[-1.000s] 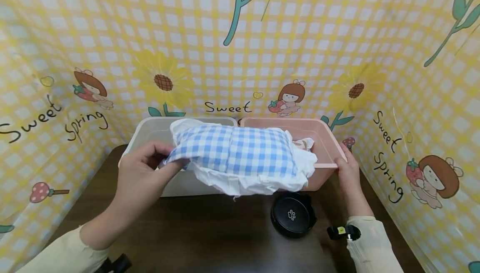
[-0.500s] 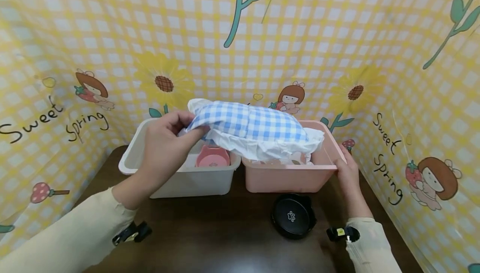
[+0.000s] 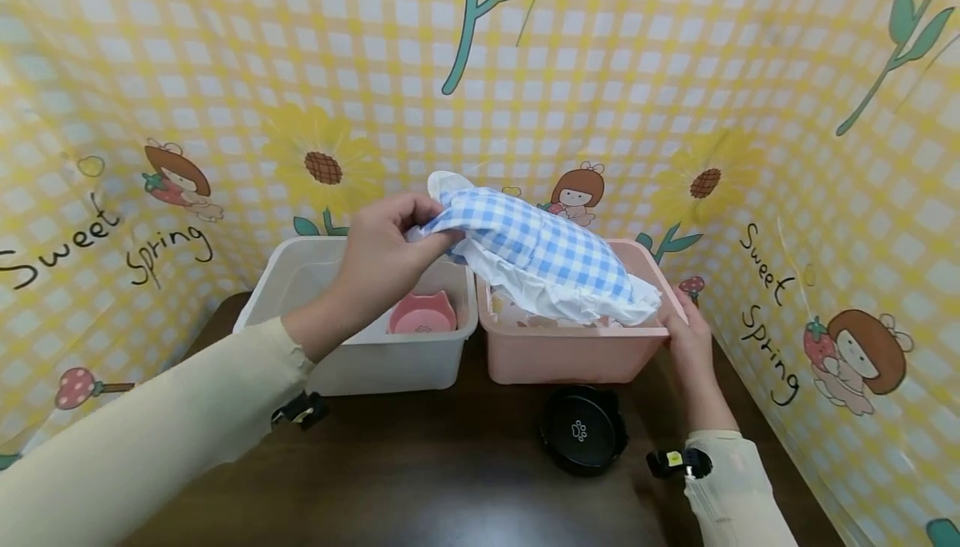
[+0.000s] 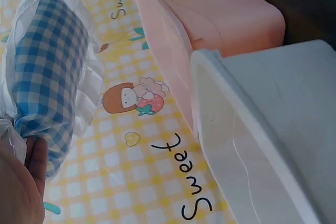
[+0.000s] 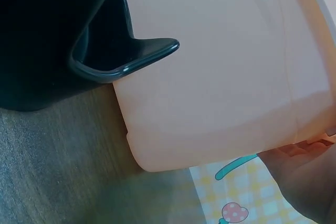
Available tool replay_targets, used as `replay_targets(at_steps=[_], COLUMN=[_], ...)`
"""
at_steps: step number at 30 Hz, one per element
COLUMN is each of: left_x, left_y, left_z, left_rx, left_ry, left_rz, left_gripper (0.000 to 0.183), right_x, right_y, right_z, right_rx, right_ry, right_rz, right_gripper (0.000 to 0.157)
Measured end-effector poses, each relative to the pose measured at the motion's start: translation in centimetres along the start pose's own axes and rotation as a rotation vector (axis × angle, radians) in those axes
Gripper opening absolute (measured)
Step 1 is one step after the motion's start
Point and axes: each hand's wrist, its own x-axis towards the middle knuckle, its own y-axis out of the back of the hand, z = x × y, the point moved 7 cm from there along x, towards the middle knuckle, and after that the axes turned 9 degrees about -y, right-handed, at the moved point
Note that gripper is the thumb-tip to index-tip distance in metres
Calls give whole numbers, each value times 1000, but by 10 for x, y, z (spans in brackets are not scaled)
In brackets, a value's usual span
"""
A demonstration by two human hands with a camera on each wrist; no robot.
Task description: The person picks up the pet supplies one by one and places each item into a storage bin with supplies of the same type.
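A small blue-and-white checked pillow with a white ruffled edge hangs tilted over the pink bin, its right end lowest. My left hand pinches the pillow's upper left corner between thumb and fingers. In the left wrist view, the fingertips grip the pillow at its gathered end. With my right hand I hold the pink bin's right front corner. The right wrist view shows that hand against the bin's outer wall. Some pale patterned cloth lies inside the pink bin, mostly hidden under the pillow.
A white bin stands left of the pink one, with a pink cat-eared bowl inside. In front of the pink bin, a black cat-eared bowl with a paw mark sits on the dark wooden table. Checked cloth surrounds the table.
My left hand has lifted the pillow and carried it right, from across both bins to over the pink one. The pillow now slopes down to the right. My right hand keeps its place.
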Motion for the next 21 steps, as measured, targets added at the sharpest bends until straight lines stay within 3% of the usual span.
replay_targets(at_steps=[7,15,21], left_x=[15,28,35], left_y=[-21,-45,-64], left_z=[-15,-37,-56], left_rx=[66,-51,-79], left_ry=[-55,58,80], left_rz=[-27,10,19], left_gripper=[13,10,9], right_x=[-8,-20,-20], right_y=[-2,-2,-5], right_z=[-6,-12,-13], right_rx=[40,11,-12], right_ry=[34,25,38], right_rz=[-3,4,10], right_gripper=[61,59,58])
